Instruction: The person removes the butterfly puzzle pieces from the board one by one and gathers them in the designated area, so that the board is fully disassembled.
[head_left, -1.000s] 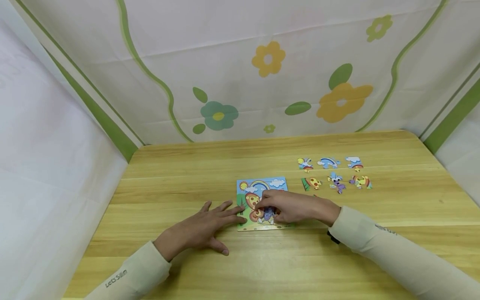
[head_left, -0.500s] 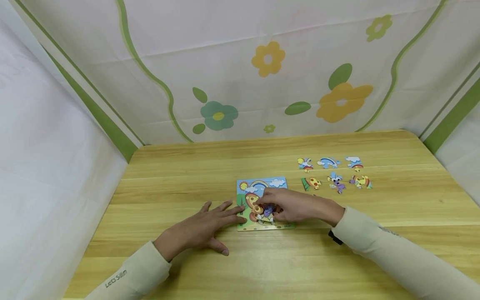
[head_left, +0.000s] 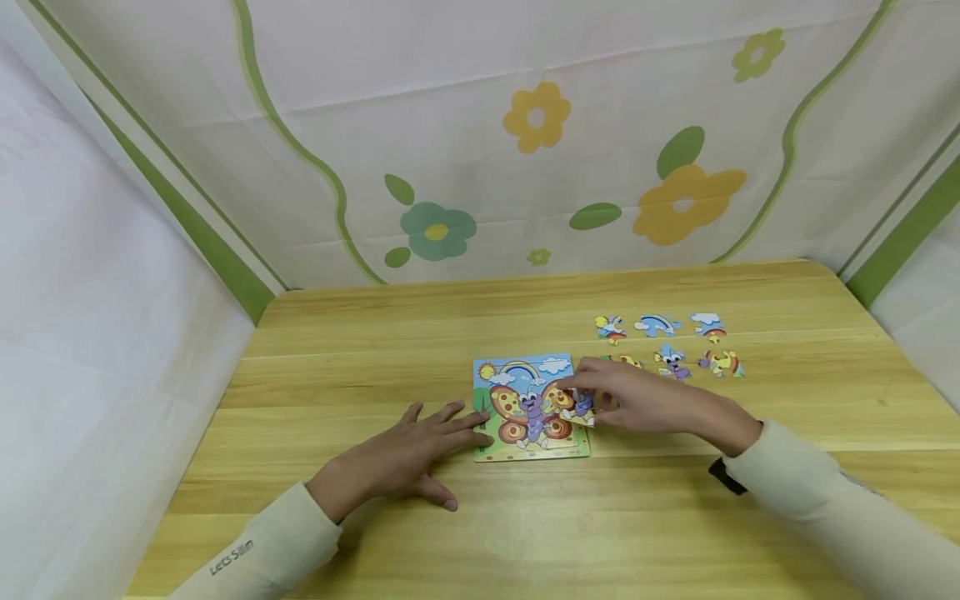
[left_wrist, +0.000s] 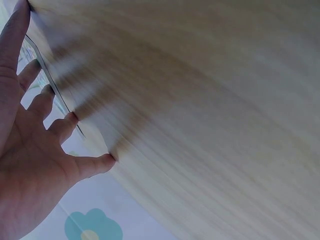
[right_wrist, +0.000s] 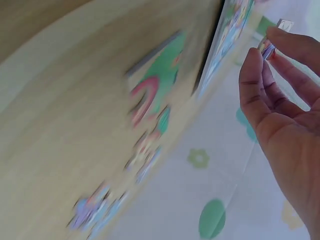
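Note:
My right hand [head_left: 637, 400] pinches a small jigsaw piece [head_left: 581, 407], printed with a purple body, between thumb and fingertips. The piece is tilted over the right edge of the square puzzle board [head_left: 525, 455]. The board shows a butterfly, a sun and a rainbow. In the right wrist view the pinched jigsaw piece [right_wrist: 267, 48] appears nearly edge-on. My left hand [head_left: 408, 450] lies with fingers spread, its fingertips on the board's left edge and its thumb on the table. The left wrist view shows this hand [left_wrist: 40, 140] from the palm side.
Several loose jigsaw pieces lie in two rows behind the right hand, among them a sun piece [head_left: 611, 328], a rainbow piece [head_left: 657, 326] and a face piece [head_left: 673, 362]. A green corner piece [right_wrist: 162, 70] lies nearer the board. Printed fabric [head_left: 480, 167] rises behind the wooden table [head_left: 360, 333].
My right hand has lifted the purple-bodied jigsaw piece from the board's middle and moved right with it, uncovering the printed butterfly. The left hand has stayed put.

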